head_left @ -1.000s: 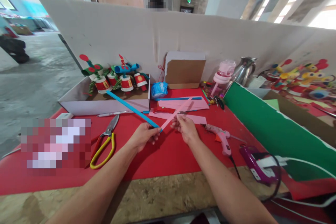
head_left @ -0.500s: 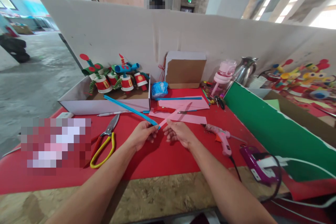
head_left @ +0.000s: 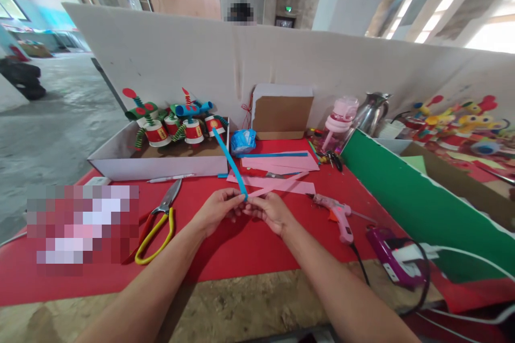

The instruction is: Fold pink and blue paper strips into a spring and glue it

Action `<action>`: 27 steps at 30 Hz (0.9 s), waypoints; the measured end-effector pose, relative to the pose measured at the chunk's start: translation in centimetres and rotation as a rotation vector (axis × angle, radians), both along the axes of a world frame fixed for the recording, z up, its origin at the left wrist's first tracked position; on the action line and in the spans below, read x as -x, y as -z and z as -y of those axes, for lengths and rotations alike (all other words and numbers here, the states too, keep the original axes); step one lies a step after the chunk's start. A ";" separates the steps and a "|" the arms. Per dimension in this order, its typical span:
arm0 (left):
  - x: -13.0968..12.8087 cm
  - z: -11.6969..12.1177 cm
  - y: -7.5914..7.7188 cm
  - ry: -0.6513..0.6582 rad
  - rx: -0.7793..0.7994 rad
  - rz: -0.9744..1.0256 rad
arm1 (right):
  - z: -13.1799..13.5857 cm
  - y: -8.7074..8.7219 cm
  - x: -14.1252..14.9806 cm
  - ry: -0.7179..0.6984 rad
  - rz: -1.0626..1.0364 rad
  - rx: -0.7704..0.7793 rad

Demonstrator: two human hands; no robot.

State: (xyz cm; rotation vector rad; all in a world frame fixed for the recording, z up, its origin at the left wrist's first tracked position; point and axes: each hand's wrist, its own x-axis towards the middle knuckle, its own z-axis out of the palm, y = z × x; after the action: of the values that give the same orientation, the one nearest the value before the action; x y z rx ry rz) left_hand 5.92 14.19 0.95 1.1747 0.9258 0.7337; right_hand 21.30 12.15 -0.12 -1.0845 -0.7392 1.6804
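Observation:
My left hand (head_left: 221, 208) is closed, thumb and fingers pinching the lower end of a blue paper strip (head_left: 230, 163) that slants up and away to the left. Meeting it at nearly a right angle, a pink paper strip (head_left: 277, 185) points up to the right. My right hand (head_left: 270, 211) is closed on the near end of the pink strip, its fingertips at the corner where the strips overlap. The fingers partly cover that corner. Beyond the hands lie pink paper sheets (head_left: 298, 161) with another blue strip (head_left: 277, 155) on top.
Scissors (head_left: 161, 220) with red and yellow handles lie left; a pink glue gun (head_left: 336, 211) with a cord lies right, near a purple power strip (head_left: 392, 257). A white box (head_left: 161, 168) holds cup figures (head_left: 193, 131). A green-sided box (head_left: 422, 209) borders the right.
My right hand has come in against the left at the strips' joined corner. The blue strip has swung more upright, and the pink strip has tilted lower to the right.

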 end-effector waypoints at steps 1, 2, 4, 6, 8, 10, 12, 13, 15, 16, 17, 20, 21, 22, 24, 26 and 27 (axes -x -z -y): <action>-0.1 0.0 0.0 -0.007 -0.002 0.006 | -0.1 0.0 0.1 0.026 -0.019 0.002; -0.1 0.1 0.0 -0.021 -0.005 0.007 | -0.1 0.0 0.1 0.043 -0.030 0.006; -0.4 0.2 0.1 -0.065 -0.004 0.004 | -0.2 0.1 0.4 0.066 -0.032 0.013; -0.6 0.3 0.2 -0.106 0.001 0.011 | -0.1 0.1 0.6 0.090 -0.024 0.010; -0.8 0.3 0.4 -0.140 -0.002 0.036 | 0.0 0.2 0.6 0.103 -0.013 -0.006; -0.9 0.3 0.6 -0.174 -0.005 0.068 | 0.0 0.3 0.5 0.063 -0.006 -0.026; -0.8 0.2 0.6 -0.205 -0.006 0.102 | 0.0 0.4 0.2 0.006 -0.004 -0.046; -0.7 0.1 0.6 -0.217 -0.004 0.120 | -0.1 0.4 0.1 -0.007 -0.003 -0.054; -0.5 0.1 0.4 -0.219 0.004 0.149 | -0.3 0.6 -0.2 0.009 0.000 -0.064; -0.5 0.1 0.4 -0.209 0.010 0.157 | -0.3 0.7 -0.2 0.029 -0.004 -0.067; -0.5 0.1 0.3 -0.196 0.017 0.157 | -0.4 0.8 -0.2 0.045 -0.014 -0.067; -0.6 0.2 0.2 -0.177 0.031 0.134 | -0.4 1.0 0.0 0.068 -0.070 -0.068; -0.7 0.2 0.2 -0.179 0.033 0.123 | -0.4 1.1 0.0 0.071 -0.086 -0.070; -0.8 0.3 0.2 -0.183 0.033 0.112 | -0.3 1.1 0.1 0.071 -0.096 -0.071; -0.9 0.3 0.2 -0.190 0.029 0.099 | -0.2 1.0 0.2 0.067 -0.103 -0.067; -0.9 0.4 0.3 -0.198 0.024 0.091 | -0.2 0.9 0.3 0.070 -0.102 -0.058; -0.9 0.4 0.3 -0.202 0.022 0.087 | -0.2 0.8 0.3 0.071 -0.099 -0.053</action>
State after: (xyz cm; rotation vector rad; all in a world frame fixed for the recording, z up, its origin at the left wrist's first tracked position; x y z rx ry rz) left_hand 6.85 13.82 0.64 1.0312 0.9856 0.9276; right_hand 21.01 12.30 -0.90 -0.9724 -0.6708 1.6328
